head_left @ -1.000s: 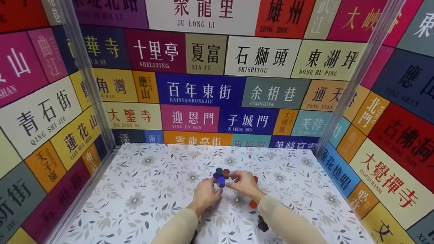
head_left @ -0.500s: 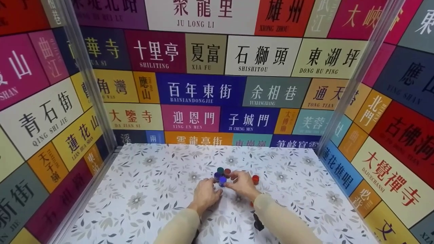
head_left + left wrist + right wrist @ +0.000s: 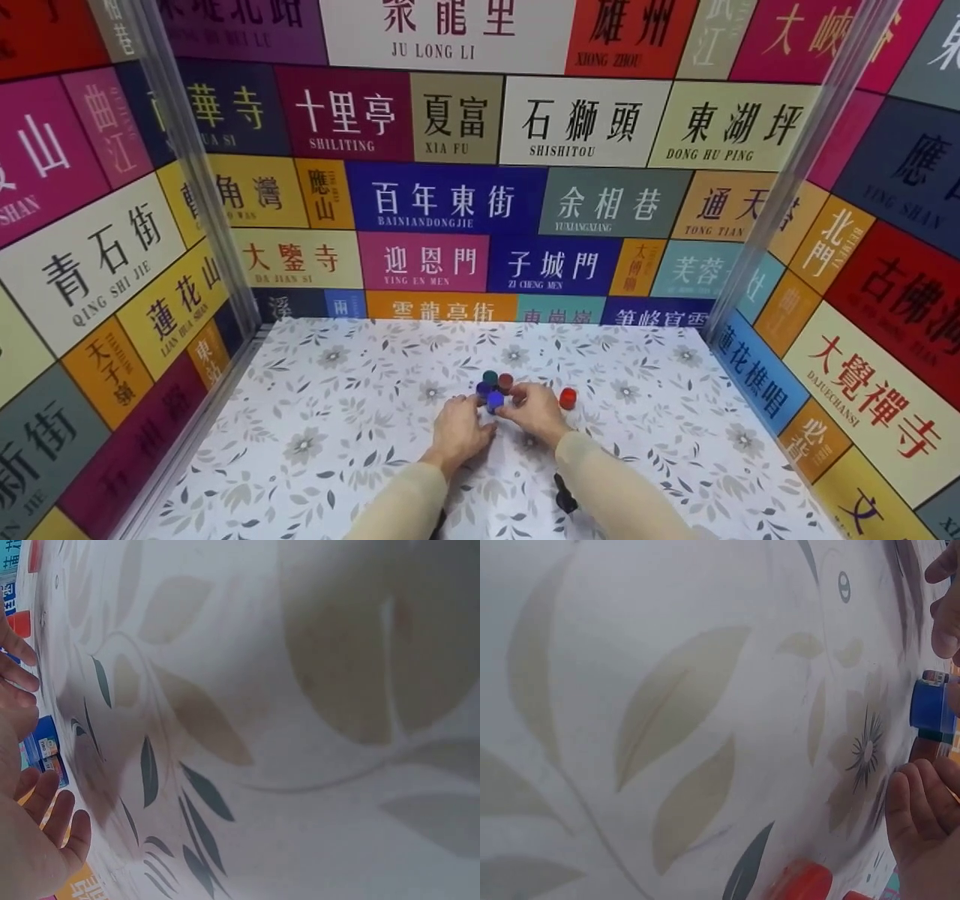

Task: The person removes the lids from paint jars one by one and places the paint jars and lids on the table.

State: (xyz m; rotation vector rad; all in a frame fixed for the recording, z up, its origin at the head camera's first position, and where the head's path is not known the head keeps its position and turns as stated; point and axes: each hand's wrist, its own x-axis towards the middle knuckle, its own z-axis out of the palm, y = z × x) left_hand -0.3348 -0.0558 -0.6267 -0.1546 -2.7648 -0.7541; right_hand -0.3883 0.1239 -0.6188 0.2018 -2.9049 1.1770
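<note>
On the floral-patterned tabletop (image 3: 315, 420), the person's left hand (image 3: 459, 429) rests at about 7 o'clock of a tight cluster of small cylindrical caps. Its fingers are loosely curled toward the small blue cylindrical cap (image 3: 494, 401), seemingly to steady it from that side; whether they actually pinch it I cannot tell.

At 12 o'clock of the blue cap, touching or nearly so, stand a dark purple cap (image 3: 482, 388), a teal cap (image 3: 490, 376) and a brownish-red cap (image 3: 505, 382), bunched as if gathered together.

The right hand (image 3: 537, 410) sits at 4 o'clock of the blue cap, fingertips bent in on it from the opposite side, so both hands bracket it. A lone red cylindrical cap (image 3: 568, 397) stands apart at 3 o'clock, just beyond the right hand.
</note>
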